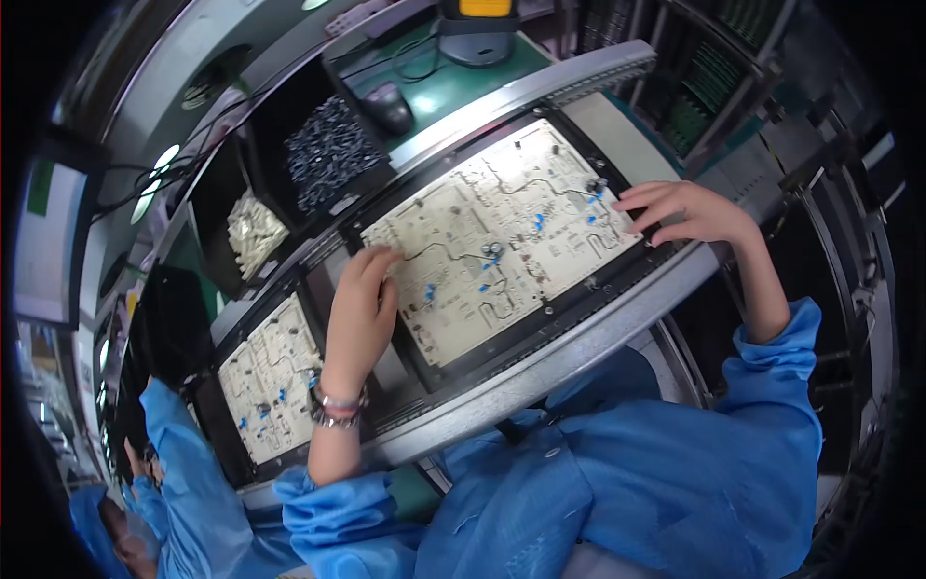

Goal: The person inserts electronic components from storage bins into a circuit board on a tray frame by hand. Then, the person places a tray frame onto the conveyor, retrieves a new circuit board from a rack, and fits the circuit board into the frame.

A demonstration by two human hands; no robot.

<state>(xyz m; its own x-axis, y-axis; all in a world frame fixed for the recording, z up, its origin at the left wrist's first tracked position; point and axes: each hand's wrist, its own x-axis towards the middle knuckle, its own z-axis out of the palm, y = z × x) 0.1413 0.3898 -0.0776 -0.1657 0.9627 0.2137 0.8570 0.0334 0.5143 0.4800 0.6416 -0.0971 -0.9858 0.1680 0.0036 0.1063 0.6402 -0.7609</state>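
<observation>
A cream circuit board [569, 253], fitted with blue and dark parts, lies in a black frame [482, 349] in front of me. My left hand [359, 314] is at the board's left end, fingertips right at its edge, the thumb apart from the other fingers. Over the right end, my right hand [690, 212] reaches in with fingers spread and fingertips beside the corner. Neither hand shows anything held between its fingers.
A second circuit board [260, 386] sits in a frame to the left. Behind the metal rail [434, 150] are a bin of dark small parts [333, 154], a bin of white parts [256, 232] and a computer mouse [388, 108]. A co-worker's blue sleeve [193, 473] is at lower left.
</observation>
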